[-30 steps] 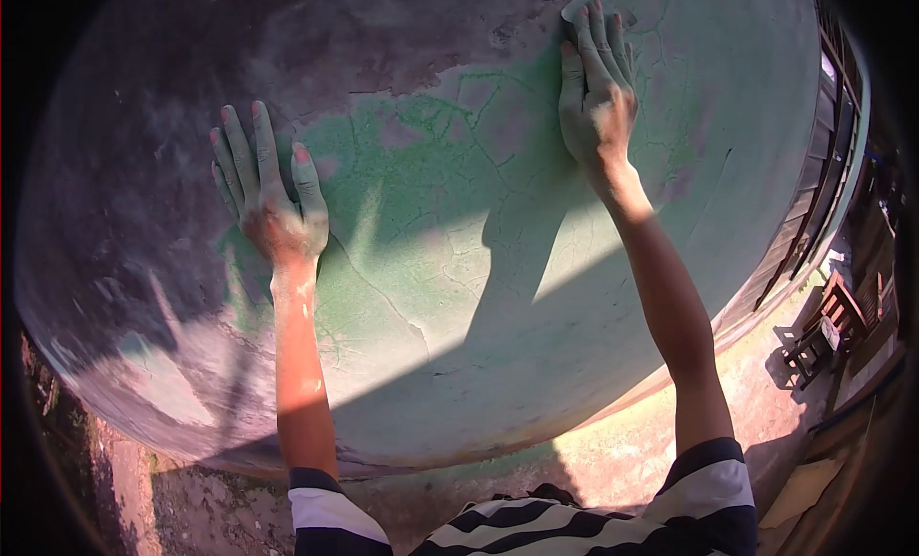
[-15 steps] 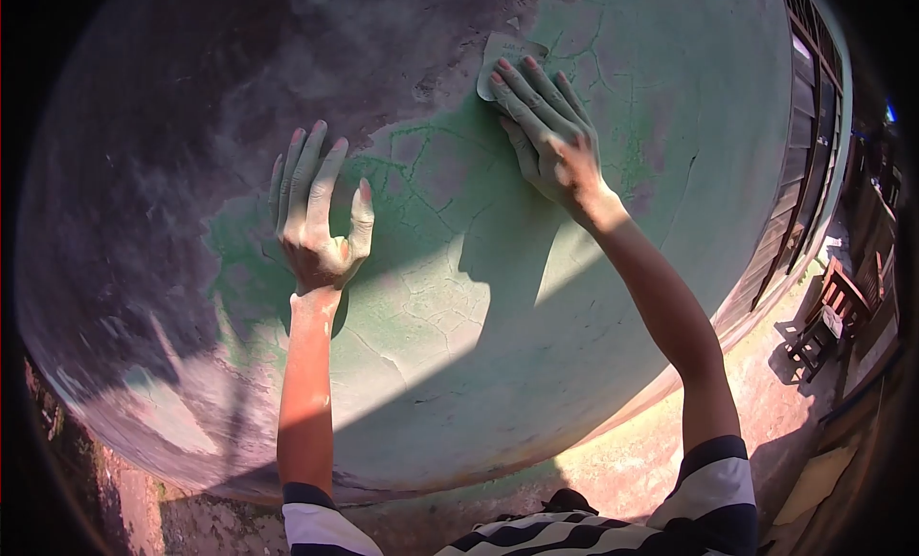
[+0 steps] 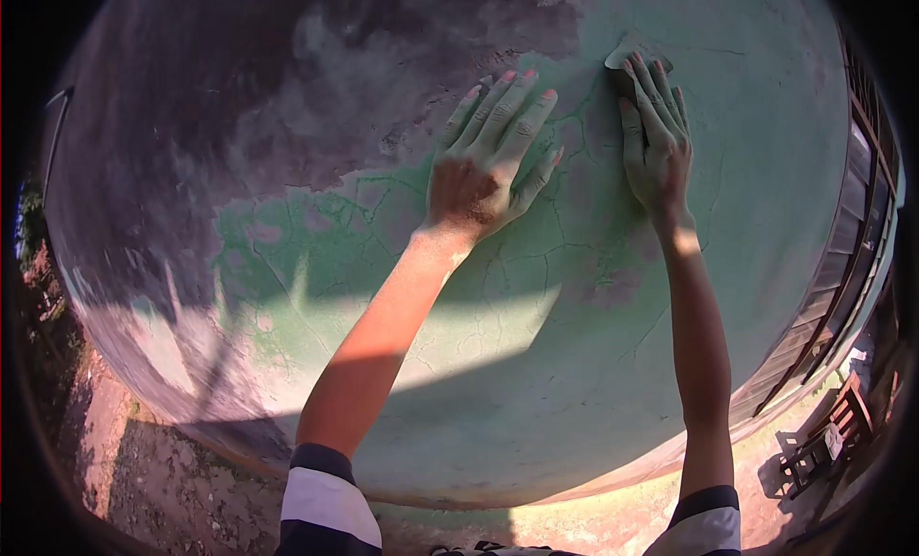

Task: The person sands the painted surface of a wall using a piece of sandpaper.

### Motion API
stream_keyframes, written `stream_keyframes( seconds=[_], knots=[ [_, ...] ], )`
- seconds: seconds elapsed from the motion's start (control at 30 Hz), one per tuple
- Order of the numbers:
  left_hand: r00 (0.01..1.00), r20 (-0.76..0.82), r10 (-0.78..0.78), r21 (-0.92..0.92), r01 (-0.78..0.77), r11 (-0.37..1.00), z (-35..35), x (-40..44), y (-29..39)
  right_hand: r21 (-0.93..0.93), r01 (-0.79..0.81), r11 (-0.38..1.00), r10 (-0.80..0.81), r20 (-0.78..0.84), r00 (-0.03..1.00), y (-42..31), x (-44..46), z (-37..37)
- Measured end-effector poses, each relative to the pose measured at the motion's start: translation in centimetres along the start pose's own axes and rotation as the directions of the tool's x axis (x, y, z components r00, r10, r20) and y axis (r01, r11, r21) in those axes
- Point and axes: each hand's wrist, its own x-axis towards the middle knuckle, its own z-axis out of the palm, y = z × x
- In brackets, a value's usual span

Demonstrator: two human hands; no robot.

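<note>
In the head view a cracked wall [image 3: 287,221] fills most of the picture, dark grey at upper left and pale green elsewhere. My right hand [image 3: 661,149] presses a small piece of sandpaper [image 3: 626,55] against the green area at upper right. The fingers cover much of the sheet, and one edge curls out past the fingertips. My left hand [image 3: 479,168] is near the border of the grey and green, palm toward the wall, fingers stretched and apart, nothing in it. Pale dust coats both hands.
Slatted window shutters [image 3: 823,288] line the wall at the right. A dark wooden chair [image 3: 842,412] stands on the ground at lower right. Below the wall runs sunlit, rough ground [image 3: 172,470]. Plants show at the far left edge.
The view has shifted. My left hand has moved right along the wall, closer to my right hand. My right hand still presses the sandpaper, which now appears farther right.
</note>
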Motion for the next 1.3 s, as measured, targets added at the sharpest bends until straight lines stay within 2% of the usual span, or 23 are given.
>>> stream_keyframes(
  seconds=[0.1, 0.2, 0.3, 0.37, 0.43, 0.5, 0.53, 0.63, 0.73, 0.8, 1.03, 1.1, 1.3],
  knots=[
    [0.998, -0.057, -0.01, 0.037, 0.012, 0.999, 2.2, 0.9, 2.0, 0.005, -0.012, 1.0, 0.012, -0.002, 1.0, 0.4, -0.9, -0.5],
    [0.991, -0.124, 0.046, 0.052, -0.04, 0.998, 3.8, 1.5, 3.5, 0.058, 0.051, 0.997, -0.054, 0.042, 0.998, 1.2, -1.7, -1.1],
    [0.991, -0.117, 0.06, 0.019, -0.059, 0.998, 4.8, 1.5, 4.6, 0.098, 0.119, 0.988, -0.13, 0.113, 0.985, 1.8, -2.6, -2.4],
    [0.992, -0.081, 0.092, 0.014, -0.091, 0.996, 5.1, 1.3, 4.9, 0.13, 0.232, 0.964, -0.257, 0.235, 0.937, 2.5, -3.6, -3.6],
    [0.992, -0.043, 0.122, 0.003, -0.122, 0.992, 4.8, 1.3, 5.3, 0.163, 0.251, 0.954, -0.286, 0.244, 0.927, 3.4, -4.3, -4.3],
    [0.968, 0.126, 0.215, -0.02, -0.214, 0.977, 4.5, 1.3, 5.7, 0.24, 0.279, 0.93, -0.34, 0.272, 0.9, 4.3, -4.8, -4.9],
    [0.969, 0.13, 0.212, -0.014, -0.212, 0.977, 4.6, 1.4, 6.0, 0.247, 0.279, 0.928, -0.342, 0.269, 0.9, 4.5, -4.9, -4.9],
    [0.963, 0.188, 0.193, -0.071, -0.183, 0.981, 5.3, 1.1, 6.1, 0.296, 0.266, 0.917, -0.333, 0.204, 0.921, 5.0, -5.4, -4.7],
    [0.956, 0.152, 0.252, -0.127, -0.234, 0.964, 5.5, 1.0, 5.0, 0.338, 0.249, 0.907, -0.3, 0.105, 0.948, 4.9, -5.5, -4.4],
    [0.935, 0.221, 0.276, -0.089, -0.263, 0.961, 5.5, 1.0, 4.8, 0.456, 0.13, 0.881, -0.189, 0.087, 0.978, 4.9, -5.5, -4.4],
    [0.945, 0.247, 0.216, -0.165, -0.178, 0.97, 5.4, 3.3, 6.1, 0.603, 0.001, 0.797, -0.01, 0.012, 1.0, 5.1, -5.6, -5.0],
    [0.913, 0.297, 0.281, -0.014, -0.29, 0.957, 5.7, 3.9, 6.2, 0.635, -0.031, 0.772, 0.061, -0.024, 0.998, 5.7, -5.8, -4.7],
    [0.913, 0.291, 0.285, 0.12, -0.33, 0.936, 6.0, 4.1, 5.2, 0.651, -0.052, 0.757, 0.086, -0.021, 0.996, 6.0, -5.9, -4.6]
  ],
)
